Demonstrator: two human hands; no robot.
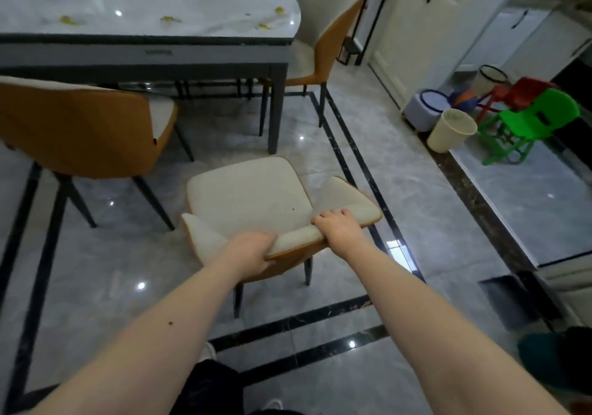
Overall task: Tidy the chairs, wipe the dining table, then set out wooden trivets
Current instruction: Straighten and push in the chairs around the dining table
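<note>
A cream-and-orange dining chair point(250, 196) stands on the floor in front of me, its seat facing the table. My left hand point(251, 253) and my right hand point(339, 227) both grip the top edge of its backrest. The marble-topped dining table point(144, 1) lies ahead at the upper left, with yellow scraps scattered on it. A second chair point(83, 126) sits at the table's near side on the left. A third chair point(323, 30) stands at the table's right end. No trivets are in sight.
White cabinets point(416, 23) line the right wall. Below them stand a cream bin point(451, 131), a small round stool point(427, 110), and green point(525, 126) and red point(515, 92) plastic chairs. A dark grey table leg point(277, 107) rises just beyond the held chair.
</note>
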